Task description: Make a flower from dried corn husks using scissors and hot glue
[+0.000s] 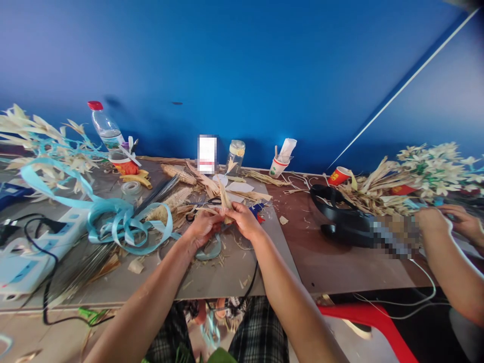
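Over the middle of the table, my left hand (206,227) and my right hand (244,219) meet with fingers closed. Between their fingertips is a pale dried corn husk (224,195), its strip standing up and pointing away from me. Dark-handled scissors (212,202) lie just behind my left hand, partly covered. Close by my right hand is a small blue and red object (257,209) that I cannot make out. Flat pale husk pieces (239,187) lie beyond the hands. A loop of light blue ribbon (210,249) rests below my left hand.
Left are a ribbon coil (130,222), corn cob (177,174), thin wires (81,275), power strip (41,257) and bottle (104,123). Behind stand a lit screen (207,154), jar (237,149) and paper cup (279,166). Right are a black device (346,229) and another person's hands (434,224).
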Motion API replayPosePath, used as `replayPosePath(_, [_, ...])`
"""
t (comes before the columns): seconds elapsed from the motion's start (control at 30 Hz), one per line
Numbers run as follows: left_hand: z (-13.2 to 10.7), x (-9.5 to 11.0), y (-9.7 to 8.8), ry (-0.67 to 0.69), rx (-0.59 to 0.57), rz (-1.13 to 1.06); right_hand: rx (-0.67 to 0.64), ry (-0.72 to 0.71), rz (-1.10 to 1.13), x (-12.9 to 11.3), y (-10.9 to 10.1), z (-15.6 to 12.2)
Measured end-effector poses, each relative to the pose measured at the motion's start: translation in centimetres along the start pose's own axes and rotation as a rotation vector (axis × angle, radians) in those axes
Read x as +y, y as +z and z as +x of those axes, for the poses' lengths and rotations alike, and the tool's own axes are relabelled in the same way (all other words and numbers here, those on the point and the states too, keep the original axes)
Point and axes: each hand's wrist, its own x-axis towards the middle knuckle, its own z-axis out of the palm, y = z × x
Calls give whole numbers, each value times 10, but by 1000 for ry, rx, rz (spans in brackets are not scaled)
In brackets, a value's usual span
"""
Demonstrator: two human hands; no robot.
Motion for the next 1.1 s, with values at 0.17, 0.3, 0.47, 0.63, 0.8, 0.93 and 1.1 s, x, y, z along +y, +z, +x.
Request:
replayPosePath(0.17, [-3,2,1,-18,-69,-38,-54,13,96,-3,1,-1])
replayPosePath(0.3, [-3,1,-2,-22,-101,-65,-69,7,102,-4,3,-3])
replayPosePath(0.47, [-8,7,-2,4,-190,-129,-42,-1,162,-3,-1,-1])
replayPosePath(0.63, [-14,16,0,113,-225,-214,24,-31,296,-7,-12,3])
replayPosePath(0.8, [-15,19,-1,112,-216,-292,8,-45,360,-11,-19,3])
replayPosePath(0.93, [-17,21,1,132,-208,-333,52,-39,447,-14,-28,3])
replayPosePath(1.1, [-19,25,1,178,-148,-366,165,-109,540,-25,-45,2])
